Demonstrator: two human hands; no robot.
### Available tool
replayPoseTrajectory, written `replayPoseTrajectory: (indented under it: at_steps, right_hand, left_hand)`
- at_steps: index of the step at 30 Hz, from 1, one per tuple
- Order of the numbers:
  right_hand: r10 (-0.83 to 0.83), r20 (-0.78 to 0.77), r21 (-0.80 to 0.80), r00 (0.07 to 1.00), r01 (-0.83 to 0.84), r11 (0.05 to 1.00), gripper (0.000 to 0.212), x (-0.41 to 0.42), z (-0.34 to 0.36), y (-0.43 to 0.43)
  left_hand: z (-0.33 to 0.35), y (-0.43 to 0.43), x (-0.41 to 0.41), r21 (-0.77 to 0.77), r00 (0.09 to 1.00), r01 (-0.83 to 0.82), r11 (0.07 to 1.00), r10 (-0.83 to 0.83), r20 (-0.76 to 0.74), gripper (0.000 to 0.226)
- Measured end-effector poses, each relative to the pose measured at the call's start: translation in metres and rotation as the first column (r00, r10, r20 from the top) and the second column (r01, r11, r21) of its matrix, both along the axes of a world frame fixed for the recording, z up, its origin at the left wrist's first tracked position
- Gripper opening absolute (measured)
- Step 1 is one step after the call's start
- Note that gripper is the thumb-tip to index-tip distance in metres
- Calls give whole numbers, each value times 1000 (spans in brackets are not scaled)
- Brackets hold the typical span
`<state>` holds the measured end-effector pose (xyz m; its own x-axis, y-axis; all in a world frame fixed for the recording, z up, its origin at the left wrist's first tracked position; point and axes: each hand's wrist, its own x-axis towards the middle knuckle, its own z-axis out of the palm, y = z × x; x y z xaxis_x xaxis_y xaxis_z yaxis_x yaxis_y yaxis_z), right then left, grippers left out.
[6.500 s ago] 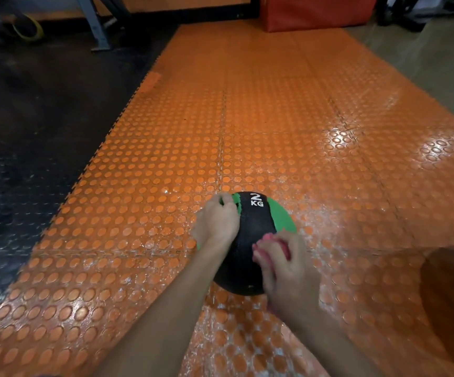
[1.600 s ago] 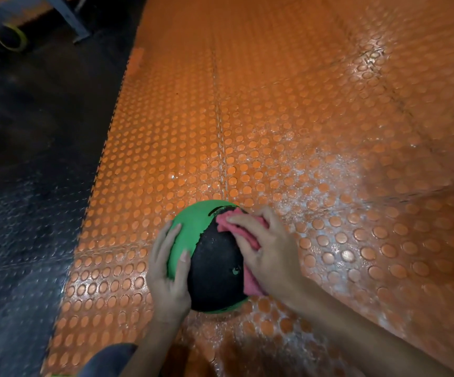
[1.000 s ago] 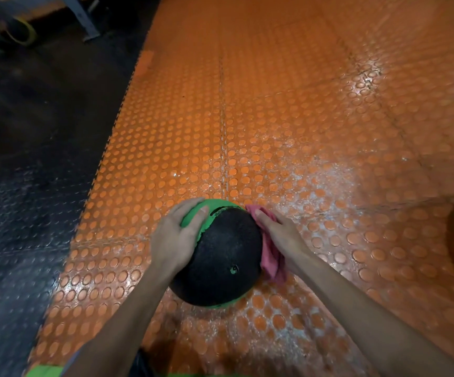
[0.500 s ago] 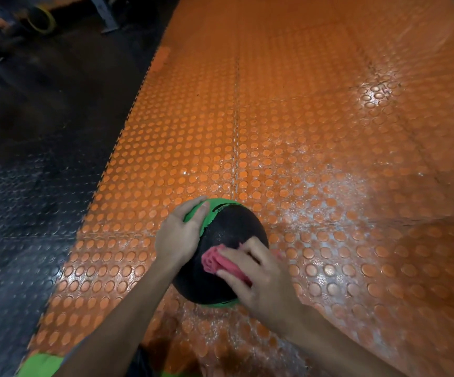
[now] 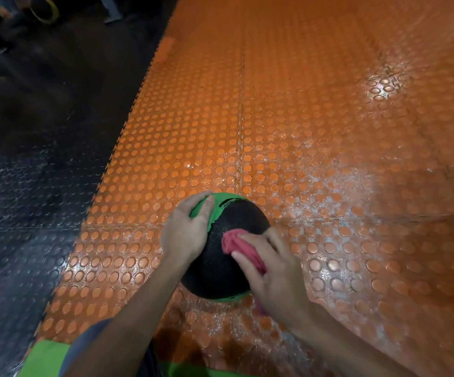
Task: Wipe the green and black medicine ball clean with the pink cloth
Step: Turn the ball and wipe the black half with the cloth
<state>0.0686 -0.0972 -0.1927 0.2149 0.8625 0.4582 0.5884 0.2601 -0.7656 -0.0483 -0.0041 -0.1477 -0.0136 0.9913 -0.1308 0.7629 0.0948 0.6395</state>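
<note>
Ball (image 5: pixel 220 268) sits on the orange floor (image 5: pixel 302 126) at lower centre of the frame. Our left hand (image 5: pixel 185 232) lies flat, fingers spread, on its green left side; our right hand (image 5: pixel 272 273) grips the bunched cloth (image 5: pixel 232 243) against its black top.

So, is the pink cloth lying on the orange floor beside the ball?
No, the right hand holds the pink cloth against the black part of the ball, off the floor.
</note>
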Motion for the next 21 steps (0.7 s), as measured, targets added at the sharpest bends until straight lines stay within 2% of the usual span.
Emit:
replayPoseTrajectory:
  at_steps: [2,4,5,6,7,9,12,15,17,18,19,21]
  right_hand:
    - [-21,-78,-48,997,17,999,37,11,1,11]
    - [-153,-177,-280,972,99,955,28,31,4,43]
    - [-188,-205,-443,961,80,893,24,41,3,58]
    - [-194,-223,-546,955,42,836,24,47,4,69]
    - [-176,-218,-575,960,20,818,25,48,6,75]
    - [-127,-134,-488,983,46,872,23,37,16,74]
    - [-35,123,-253,992,66,965,26,12,32,48]
    - [40,275,-214,961,20,977,27,2,41,19]
    - [191,340,-211,921,-123,970,28,-9,33,-7]
    - [267,304,-232,915,-201,952,27,-12,28,-20]
    - [297,189,-243,936,-249,938,26,-9,25,-27]
    - [143,-140,-276,980,-177,945,21,13,22,-14]
  left_hand:
    - [1,-2,0,15,1000,15,1000,-15,2,32]
    - [-1,-6,0,39,1000,24,999,-24,-1,33]
    - [-2,-10,1,57,1000,27,998,-26,-8,33]
    - [-3,-13,2,68,1000,25,997,-24,-18,32]
    - [-3,-13,4,70,1000,12,998,-10,-28,31]
    - [-2,-11,6,44,999,-38,998,39,-35,30]
    - [-2,-7,6,39,999,-45,998,46,-26,30]
    - [-4,-10,1,61,999,-16,998,13,38,28]
    - [-6,-5,-4,46,997,-36,998,33,71,27]
    - [-6,-2,-5,24,995,-52,998,50,92,27]
    - [-7,0,-7,6,992,-64,998,63,111,27]
    - [-9,0,-8,2,991,-65,998,64,121,29]
